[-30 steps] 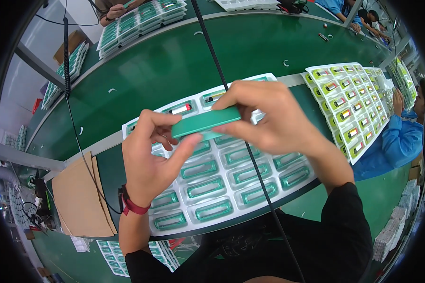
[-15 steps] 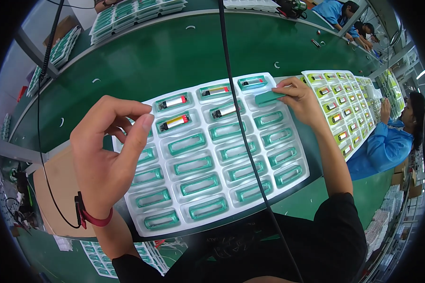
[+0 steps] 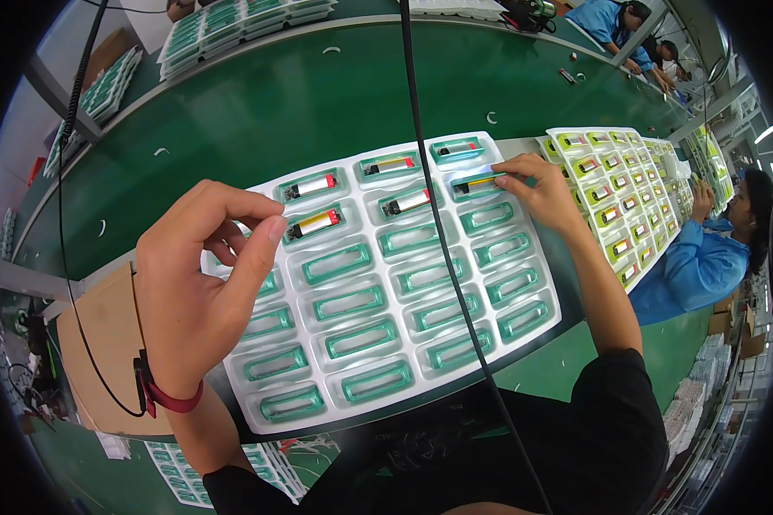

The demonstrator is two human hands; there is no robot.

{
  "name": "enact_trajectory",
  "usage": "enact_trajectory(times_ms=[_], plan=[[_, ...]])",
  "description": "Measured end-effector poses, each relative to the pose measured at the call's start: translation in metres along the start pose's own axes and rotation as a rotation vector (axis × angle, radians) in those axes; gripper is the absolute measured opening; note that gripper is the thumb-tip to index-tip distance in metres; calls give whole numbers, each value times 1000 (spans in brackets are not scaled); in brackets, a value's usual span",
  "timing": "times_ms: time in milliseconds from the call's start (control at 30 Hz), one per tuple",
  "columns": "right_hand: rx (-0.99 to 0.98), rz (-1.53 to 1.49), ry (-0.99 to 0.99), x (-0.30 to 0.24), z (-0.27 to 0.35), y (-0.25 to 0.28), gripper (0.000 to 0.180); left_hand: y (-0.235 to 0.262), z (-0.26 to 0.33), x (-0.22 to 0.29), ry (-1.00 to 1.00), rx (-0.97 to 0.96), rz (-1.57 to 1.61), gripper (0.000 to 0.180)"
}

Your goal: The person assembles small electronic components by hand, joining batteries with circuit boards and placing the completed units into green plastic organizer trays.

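A white blister tray point(image 3: 541, 322) with rows of green-rimmed pockets lies in front of me on the green belt. Several far pockets hold small cylindrical cells with red, white and yellow bands point(image 3: 313, 223). My right hand point(image 3: 537, 189) reaches to the tray's far right, its fingertips pinched on one such cell point(image 3: 472, 183) lying in a second-row pocket. My left hand point(image 3: 197, 283) hovers above the tray's left side with the fingers loosely curled, thumb and forefinger apart, and nothing in it. A red band with a black cord sits on that wrist.
A second tray point(image 3: 614, 193) full of cells lies to the right. A person in blue point(image 3: 696, 266) works beyond it. A black cable point(image 3: 442, 232) hangs across the view. A cardboard sheet point(image 3: 94, 343) lies at the left, and stacked trays point(image 3: 232, 21) are at the far side.
A second ago both hands held a green piece together above the tray. Since then the right hand has gone to the far right pocket and the left hand has drawn back, with nothing in it.
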State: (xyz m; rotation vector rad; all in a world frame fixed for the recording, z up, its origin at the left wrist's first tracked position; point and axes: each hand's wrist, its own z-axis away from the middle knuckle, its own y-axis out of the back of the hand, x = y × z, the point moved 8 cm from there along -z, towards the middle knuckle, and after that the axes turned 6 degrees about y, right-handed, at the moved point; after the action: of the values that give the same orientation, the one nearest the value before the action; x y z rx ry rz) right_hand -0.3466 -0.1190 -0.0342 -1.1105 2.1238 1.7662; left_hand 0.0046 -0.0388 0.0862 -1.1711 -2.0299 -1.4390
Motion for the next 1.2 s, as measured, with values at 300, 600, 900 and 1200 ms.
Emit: enact_trajectory(times_ms=[300,600,900,1200], plan=[[-87,67,-35,-8,-14,11,22,3,1,-3,7,-10,-26,7],[-262,205,317,-21,-19,-10,28,-8,-1,-2,8,-69,-58,5],[-18,250,84,74,-84,78,24,-7,6,9,20,-150,-87,10],[-315,882,-280,331,-149,171,29,-50,-4,-14,87,-299,-69,12]])
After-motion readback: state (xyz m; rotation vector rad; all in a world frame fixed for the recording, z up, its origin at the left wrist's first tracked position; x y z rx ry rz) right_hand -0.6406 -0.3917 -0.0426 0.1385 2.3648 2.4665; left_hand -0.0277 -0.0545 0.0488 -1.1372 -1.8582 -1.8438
